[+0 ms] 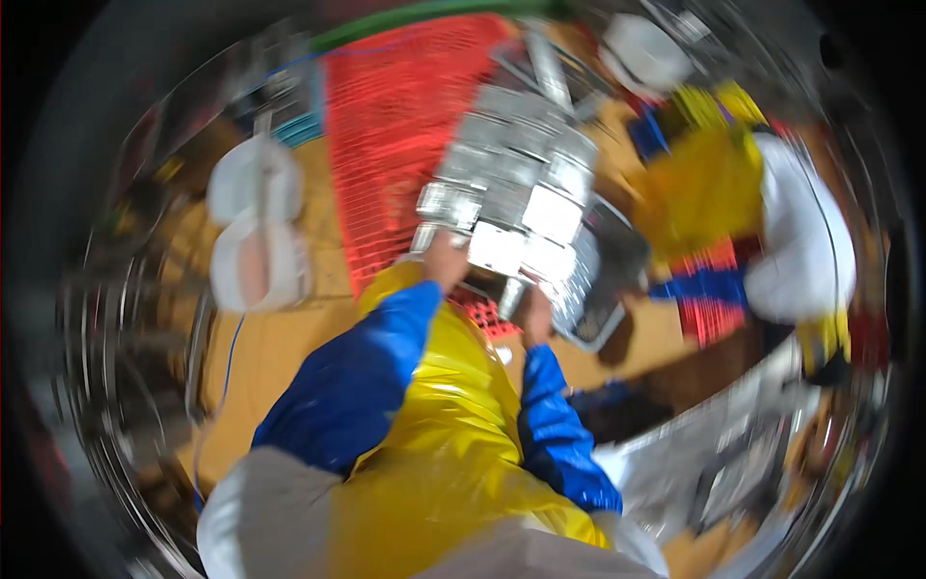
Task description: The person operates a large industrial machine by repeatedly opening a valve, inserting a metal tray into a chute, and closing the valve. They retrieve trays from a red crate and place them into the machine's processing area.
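Note:
A block of several rectangular, shiny metal containers (pixel 514 155) lies in rows before me, over the red plastic crates. My left hand (pixel 446 259) is at the near left corner of these rows, its fingers against a metal container. My right hand (pixel 535 315) is at the near right end, beside a narrow silvery piece (pixel 511 298) that tilts toward me. Blur hides the fingertips, so I cannot tell whether either hand grips. Blue sleeves cover both forearms, and a yellow apron (pixel 456 391) hangs down my front.
Red perforated crates (pixel 391 123) extend along the left of the metal containers. Two white tubs (pixel 257 264) stand farther left on the orange-brown floor (pixel 289 362). A dark grey tub (pixel 611 275) sits at right. Near it a person in a yellow apron (pixel 698 192) bends over.

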Available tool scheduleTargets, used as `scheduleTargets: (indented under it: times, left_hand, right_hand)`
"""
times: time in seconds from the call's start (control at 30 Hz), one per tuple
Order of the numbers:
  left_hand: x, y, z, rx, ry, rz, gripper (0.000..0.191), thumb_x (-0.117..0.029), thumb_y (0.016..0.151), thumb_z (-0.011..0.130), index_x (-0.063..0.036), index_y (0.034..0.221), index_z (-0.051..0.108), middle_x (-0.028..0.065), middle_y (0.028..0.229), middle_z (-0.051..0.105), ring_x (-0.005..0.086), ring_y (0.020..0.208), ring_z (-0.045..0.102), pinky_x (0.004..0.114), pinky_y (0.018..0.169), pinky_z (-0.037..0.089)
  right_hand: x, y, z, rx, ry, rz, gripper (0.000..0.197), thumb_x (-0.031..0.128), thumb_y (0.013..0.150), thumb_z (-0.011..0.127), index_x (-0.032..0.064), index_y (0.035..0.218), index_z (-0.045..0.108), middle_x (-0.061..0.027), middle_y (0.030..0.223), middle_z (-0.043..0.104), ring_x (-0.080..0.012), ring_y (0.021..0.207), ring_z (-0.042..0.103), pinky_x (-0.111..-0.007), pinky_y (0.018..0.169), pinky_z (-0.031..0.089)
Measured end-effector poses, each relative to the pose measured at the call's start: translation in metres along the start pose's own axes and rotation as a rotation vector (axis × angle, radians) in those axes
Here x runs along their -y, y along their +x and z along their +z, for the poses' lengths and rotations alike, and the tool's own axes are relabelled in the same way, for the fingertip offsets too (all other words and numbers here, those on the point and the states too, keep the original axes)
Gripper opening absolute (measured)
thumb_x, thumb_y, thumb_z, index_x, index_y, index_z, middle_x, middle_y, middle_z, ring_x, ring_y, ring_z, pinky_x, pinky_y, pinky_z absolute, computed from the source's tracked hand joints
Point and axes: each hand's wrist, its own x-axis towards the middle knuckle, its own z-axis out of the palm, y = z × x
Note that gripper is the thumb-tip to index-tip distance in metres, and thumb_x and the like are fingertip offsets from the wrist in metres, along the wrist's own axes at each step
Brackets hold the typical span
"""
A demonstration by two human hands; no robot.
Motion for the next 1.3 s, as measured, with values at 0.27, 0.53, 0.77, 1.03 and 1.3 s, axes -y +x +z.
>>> scheduleTargets:
  times: [0.27, 0.53, 0.77, 1.03, 1.3]
  left_hand:
    - [0.011, 0.025, -0.007, 0.244, 0.048, 0.058, 0.069, -0.042, 0.089, 0.078, 0.0032, 0.132, 0.049, 0.0265, 0.113, 0.067, 0.0429, 0.107, 0.066, 0.049, 0.094, 0.050]
    - [-0.034, 0.055, -0.059, 0.795, 0.114, 0.127, 0.050, -0.045, 0.089, 0.080, 0.0033, 0.096, 0.069, 0.0124, 0.082, 0.067, 0.0287, 0.082, 0.067, 0.040, 0.079, 0.053]
    - [-0.044, 0.317, -0.016, 0.413, -0.253, 0.176, 0.056, -0.044, 0.096, 0.075, -0.0026, 0.132, 0.064, 0.0117, 0.132, 0.065, 0.0247, 0.117, 0.061, 0.040, 0.100, 0.050]
    - [-0.037, 0.340, 0.077, 0.556, -0.900, -0.373, 0.058, -0.033, 0.095, 0.076, -0.0040, 0.141, 0.057, 0.0097, 0.136, 0.062, 0.0270, 0.114, 0.064, 0.044, 0.095, 0.056]
    - [-0.022, 0.321, 0.083, 0.539, -0.973, -0.429, 0.062, -0.010, 0.094, 0.075, 0.0015, 0.147, 0.046, 0.0131, 0.144, 0.055, 0.0251, 0.123, 0.056, 0.041, 0.107, 0.046]
  right_hand:
    - [0.072, 0.000, -0.030, -0.083, 0.515, 0.466, 0.064, 0.056, 0.106, 0.040, 0.0006, 0.093, 0.069, -0.0307, 0.094, 0.068, -0.0498, 0.093, 0.065, -0.053, 0.081, 0.049]
    - [0.069, -0.005, -0.069, -0.078, 0.370, 0.619, 0.057, 0.051, 0.102, 0.060, -0.0012, 0.082, 0.072, -0.0208, 0.073, 0.069, -0.0320, 0.067, 0.068, -0.047, 0.067, 0.050]
    - [0.040, 0.015, -0.103, -0.265, 0.419, 0.844, 0.054, 0.039, 0.092, 0.080, 0.0008, 0.059, 0.061, 0.0016, 0.052, 0.043, -0.0059, 0.054, 0.038, -0.032, 0.047, 0.034]
    - [-0.011, 0.052, -0.133, -0.356, 0.330, 0.774, 0.054, 0.029, 0.083, 0.089, 0.0023, 0.055, 0.051, 0.0017, 0.052, 0.040, -0.0061, 0.054, 0.034, -0.033, 0.045, 0.031]
    - [-0.051, 0.082, -0.168, -0.323, 0.250, 0.706, 0.052, 0.023, 0.087, 0.086, 0.0078, 0.055, 0.049, 0.0071, 0.055, 0.045, -0.0037, 0.056, 0.036, -0.030, 0.049, 0.030]
